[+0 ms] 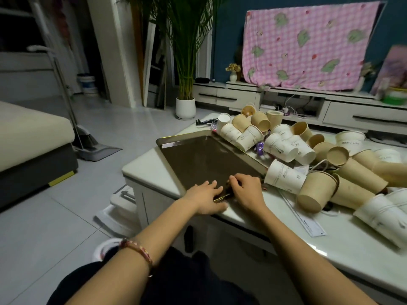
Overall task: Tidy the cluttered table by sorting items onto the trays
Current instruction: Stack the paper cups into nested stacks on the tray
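A dark metal tray lies on the left part of the white table, with nothing on it. My left hand rests flat on the tray's near corner, fingers straight and thumb at the table edge. My right hand is beside it, fingers curled over the same corner and over a small dark, gold-edged object between the hands. Several white paper cups and brown paper cups lie tumbled in a heap to the right of the tray.
A clear ruler lies near the table's front edge. A purple trinket and a black clip sit among the cups at the back. A potted palm, a sofa and a TV cabinet stand around the table.
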The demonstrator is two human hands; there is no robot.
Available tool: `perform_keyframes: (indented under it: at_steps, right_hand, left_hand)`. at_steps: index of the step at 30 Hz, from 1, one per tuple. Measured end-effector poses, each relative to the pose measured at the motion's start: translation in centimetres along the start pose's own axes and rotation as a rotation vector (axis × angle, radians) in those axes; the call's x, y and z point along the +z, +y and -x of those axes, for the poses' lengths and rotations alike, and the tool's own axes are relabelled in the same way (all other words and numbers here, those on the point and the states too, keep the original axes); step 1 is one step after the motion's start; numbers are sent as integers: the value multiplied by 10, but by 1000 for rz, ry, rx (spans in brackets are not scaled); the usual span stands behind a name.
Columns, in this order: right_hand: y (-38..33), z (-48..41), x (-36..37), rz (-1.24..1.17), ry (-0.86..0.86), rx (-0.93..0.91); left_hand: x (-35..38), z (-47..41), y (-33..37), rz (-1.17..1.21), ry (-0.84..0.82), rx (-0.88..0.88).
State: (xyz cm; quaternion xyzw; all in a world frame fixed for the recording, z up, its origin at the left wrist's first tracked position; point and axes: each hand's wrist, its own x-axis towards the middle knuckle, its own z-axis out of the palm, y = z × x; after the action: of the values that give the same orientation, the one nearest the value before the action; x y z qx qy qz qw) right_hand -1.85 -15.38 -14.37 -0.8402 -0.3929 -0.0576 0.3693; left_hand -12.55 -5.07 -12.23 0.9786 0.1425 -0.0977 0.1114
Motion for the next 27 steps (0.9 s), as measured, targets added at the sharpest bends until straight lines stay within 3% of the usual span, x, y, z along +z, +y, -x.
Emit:
perform_keyframes:
  at_steps: [2,4,8,11,15,19,24,27]
  right_hand:
    - [1,4,-1,-5,-17,0]
    - [2,9,-3,25,-33,-52]
    - [3,20,-12,54,-109,-132]
    - [3,30,-32,25,-130,-133]
    - [13,40,-72,67,-37,-190]
    - [34,21,-114,273,107,-235]
    - [45,-19,-124,552,-260,-108]
    - [42,-36,-119,562,-400,-46]
  left_hand:
    - [-17,12,-3,210,-91,-7]
    - [-40,29,-6,342,-69,-39]
    - [-86,55,-8,211,69,-86]
    - [-101,65,6,156,73,-131]
    - [-89,42,42,19,-33,-179]
    - [-67,-14,70,48,26,-160]
    - [-24,-64,77,246,108,-164]
    - [-10,-69,57,312,137,-128]
